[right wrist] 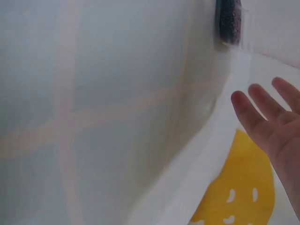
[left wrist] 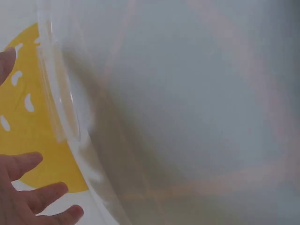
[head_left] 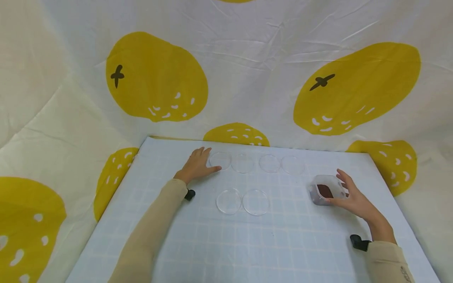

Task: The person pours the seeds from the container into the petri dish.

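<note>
My left hand [head_left: 197, 165], fingers spread, is at the left side of a clear round dish [head_left: 221, 161] at the back of the table. In the left wrist view the dish's clear rim [left wrist: 58, 93] stands near the spread fingers [left wrist: 47, 194]. On the right, a clear plastic tub [head_left: 318, 199] holds dark brown granular stuff [head_left: 324, 191]. My right hand [head_left: 357, 202] reaches around the tub's right side, thumb near its front and fingers behind. The right wrist view shows straight, parted fingers [right wrist: 248, 108] below the tub [right wrist: 229, 23].
More clear round dishes stand in pairs: one dish [head_left: 242, 163] beside the left hand's dish, a pair [head_left: 269, 164] to its right, and another pair [head_left: 229, 201] nearer the front. A pale checked cloth [head_left: 226, 243] covers the table. Behind hangs a white curtain [head_left: 247, 78] with yellow fruit shapes.
</note>
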The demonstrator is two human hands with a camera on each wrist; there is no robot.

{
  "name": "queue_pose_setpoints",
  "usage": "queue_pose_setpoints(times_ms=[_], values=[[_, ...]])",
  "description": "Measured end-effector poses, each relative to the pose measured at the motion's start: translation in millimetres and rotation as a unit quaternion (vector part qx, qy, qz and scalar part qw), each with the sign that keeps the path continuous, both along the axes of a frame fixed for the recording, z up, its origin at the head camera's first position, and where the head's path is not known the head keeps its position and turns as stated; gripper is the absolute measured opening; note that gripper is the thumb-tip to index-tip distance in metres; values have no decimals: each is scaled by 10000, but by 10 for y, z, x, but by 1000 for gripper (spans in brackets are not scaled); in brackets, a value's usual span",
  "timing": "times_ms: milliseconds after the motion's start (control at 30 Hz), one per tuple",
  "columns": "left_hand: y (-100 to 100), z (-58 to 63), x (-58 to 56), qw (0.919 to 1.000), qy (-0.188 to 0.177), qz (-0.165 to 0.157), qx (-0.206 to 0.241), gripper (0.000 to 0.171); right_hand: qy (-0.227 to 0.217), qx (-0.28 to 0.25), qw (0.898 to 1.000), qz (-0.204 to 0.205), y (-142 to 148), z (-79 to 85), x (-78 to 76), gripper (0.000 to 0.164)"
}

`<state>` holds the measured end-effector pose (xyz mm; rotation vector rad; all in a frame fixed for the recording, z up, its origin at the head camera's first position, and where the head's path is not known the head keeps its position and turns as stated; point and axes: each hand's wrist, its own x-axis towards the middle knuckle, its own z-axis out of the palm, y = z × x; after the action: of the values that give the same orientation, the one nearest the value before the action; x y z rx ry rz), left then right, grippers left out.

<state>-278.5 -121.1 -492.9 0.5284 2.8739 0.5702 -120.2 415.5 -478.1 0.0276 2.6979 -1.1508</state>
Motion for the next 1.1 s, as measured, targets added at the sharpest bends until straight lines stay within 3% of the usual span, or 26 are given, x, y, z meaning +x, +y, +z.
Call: queue_pose_setpoints(times_ms=[133, 367, 733, 1100], values=[[2, 5, -50, 9990, -371, 146, -191, 105, -203, -98, 9997, 132, 32, -13, -14, 119], [-13, -34, -72, 9943, -961, 335, -333, 107, -142, -285, 9987, 410, 100, -48, -28, 115], [-26, -84, -49, 9939, -993, 246, -425, 99, 45, -618, 9966, 549, 136, -100, -32, 108], [-20, -105, -37, 9939, -999, 193, -422, 95, 205, -708, 9967, 338, 70, -169, -4, 102]])
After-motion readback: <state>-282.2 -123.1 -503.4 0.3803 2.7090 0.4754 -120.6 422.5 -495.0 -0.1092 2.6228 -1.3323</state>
